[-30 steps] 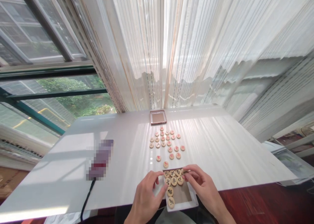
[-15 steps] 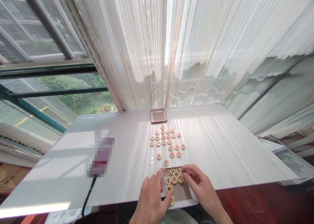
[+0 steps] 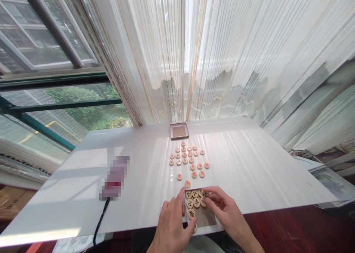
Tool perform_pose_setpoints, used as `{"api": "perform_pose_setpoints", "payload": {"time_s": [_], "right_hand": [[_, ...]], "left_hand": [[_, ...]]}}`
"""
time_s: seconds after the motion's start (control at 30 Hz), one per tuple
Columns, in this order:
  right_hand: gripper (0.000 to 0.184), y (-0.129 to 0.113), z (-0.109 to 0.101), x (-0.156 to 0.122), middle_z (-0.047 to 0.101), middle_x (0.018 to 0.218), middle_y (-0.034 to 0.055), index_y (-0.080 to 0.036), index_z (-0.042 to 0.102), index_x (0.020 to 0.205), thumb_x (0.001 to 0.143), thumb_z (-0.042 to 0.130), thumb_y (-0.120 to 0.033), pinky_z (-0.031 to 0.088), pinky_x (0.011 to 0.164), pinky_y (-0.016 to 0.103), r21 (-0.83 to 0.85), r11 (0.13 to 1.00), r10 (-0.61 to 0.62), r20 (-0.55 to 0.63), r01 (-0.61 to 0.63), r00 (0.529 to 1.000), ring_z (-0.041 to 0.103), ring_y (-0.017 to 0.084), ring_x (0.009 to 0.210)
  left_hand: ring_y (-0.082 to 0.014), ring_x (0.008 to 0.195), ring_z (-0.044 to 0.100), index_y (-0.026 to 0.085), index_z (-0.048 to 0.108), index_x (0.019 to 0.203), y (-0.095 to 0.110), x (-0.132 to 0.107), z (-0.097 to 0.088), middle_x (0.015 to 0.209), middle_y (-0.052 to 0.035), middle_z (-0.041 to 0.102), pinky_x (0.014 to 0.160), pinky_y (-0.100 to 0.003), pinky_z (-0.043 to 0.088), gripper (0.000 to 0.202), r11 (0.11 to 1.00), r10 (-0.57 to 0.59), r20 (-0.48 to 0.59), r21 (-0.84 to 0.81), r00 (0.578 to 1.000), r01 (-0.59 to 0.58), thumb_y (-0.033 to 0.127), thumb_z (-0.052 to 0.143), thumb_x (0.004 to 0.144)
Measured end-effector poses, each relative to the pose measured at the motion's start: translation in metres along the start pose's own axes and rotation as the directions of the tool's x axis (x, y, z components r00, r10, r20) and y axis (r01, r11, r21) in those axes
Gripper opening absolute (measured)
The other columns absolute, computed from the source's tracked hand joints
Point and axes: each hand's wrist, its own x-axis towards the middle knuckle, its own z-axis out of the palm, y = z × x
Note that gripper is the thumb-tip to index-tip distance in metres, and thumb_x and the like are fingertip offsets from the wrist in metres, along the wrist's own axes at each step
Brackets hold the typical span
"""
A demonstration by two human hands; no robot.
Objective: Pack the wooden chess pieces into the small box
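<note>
Pale tan discs (image 3: 196, 202) in the white-edged, brown-bottomed box (image 3: 208, 229) are lettered black; the loose discs (image 3: 202, 174) on the white table (image 3: 249, 164), mostly red. The curtain (image 3: 222, 42) is white with thin stripes, the cable (image 3: 100, 221) black, the floor (image 3: 277, 227) dark red.

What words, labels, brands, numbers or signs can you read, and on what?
"車": black, on the middle piece, second row of the box.
"士", probably: on the piece left of it.
Other boxed pieces: unclear.
Table pieces: too small to read.
Purple object: pixelated, unreadable.

Pale round pieces (image 3: 196, 202) with black characters lie face up in a shallow, partly filled box (image 3: 206, 219)
</note>
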Motion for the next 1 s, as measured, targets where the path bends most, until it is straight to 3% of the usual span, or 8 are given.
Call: {"api": "perform_pose_setpoints", "payload": {"time_s": [0.2, 0.43, 0.67, 0.83, 1.0], "right_hand": [[0.036, 0.005, 0.002, 0.001, 0.075, 0.096, 0.0069, -0.022, 0.061, 0.121, 0.092, 0.064, -0.043, 0.054, 0.094, 0.039, 0.056, 0.996, 0.067, 0.005, -0.068, 0.998, 0.071, 0.025, 0.099], [0.034, 0.000, 0.003, 0.002, 0.073, 0.109, 0.0079, -0.023, 0.064, 0.120, 0.091, 0.066, -0.040, 0.055, 0.091, 0.035, 0.008, 1.000, 0.012, -0.018, -0.011, 1.000, 0.070, 0.024, 0.098], [0.024, -0.016, 0.016, -0.001, 0.072, 0.109, 0.0066, -0.024, 0.067, 0.114, 0.092, 0.065, -0.033, 0.055, 0.092, 0.034, -0.010, 0.996, -0.085, 0.065, 0.086, 0.994, 0.070, 0.023, 0.099], [0.021, -0.022, 0.019, -0.007, 0.070, 0.106, 0.0067, -0.024, 0.067, 0.113, 0.093, 0.064, -0.031, 0.056, 0.086, 0.032, -0.094, 0.986, -0.133, 0.050, 0.138, 0.990, 0.069, 0.021, 0.093], [0.017, -0.022, 0.018, -0.008, 0.068, 0.106, 0.0070, -0.024, 0.068, 0.109, 0.095, 0.060, -0.030, 0.056, 0.086, 0.032, -0.131, 0.972, -0.192, 0.029, 0.194, 0.981, 0.067, 0.022, 0.098]], "left_hand": [[-0.0222, 0.079, 0.058, 0.025, 0.029, 0.150, -0.004, 0.000, 0.000, 0.087, -0.0020, 0.062, 0.081, -0.038, 0.044, 0.071, 1.000, 0.018, 0.006, -0.015, 1.000, -0.018, 0.029, 0.060, 0.086], [-0.0207, 0.079, 0.061, 0.022, 0.053, 0.129, 0.005, 0.013, -0.007, 0.090, -0.0039, 0.064, 0.078, -0.035, 0.049, 0.037, 0.978, -0.063, -0.146, -0.205, 0.987, 0.032, 0.036, 0.053, 0.095], [-0.0175, 0.080, 0.064, 0.023, 0.066, 0.109, 0.030, 0.024, -0.017, 0.096, -0.0040, 0.070, 0.071, -0.026, 0.050, 0.020, 0.888, 0.052, -0.123, -0.449, 0.991, -0.102, 0.031, 0.058, 0.093], [-0.0161, 0.073, 0.064, 0.020, 0.071, 0.095, 0.030, 0.024, -0.012, 0.084, -0.0031, 0.072, 0.064, -0.024, 0.048, 0.018, 0.849, -0.046, -0.096, -0.528, 0.994, -0.012, 0.034, 0.060, 0.092], [-0.0179, 0.078, 0.069, 0.019, 0.071, 0.100, 0.026, 0.024, -0.008, 0.089, -0.0055, 0.075, 0.068, -0.024, 0.053, 0.022, 0.731, -0.100, -0.023, -0.680, 0.995, 0.058, 0.038, 0.063, 0.091]]}}
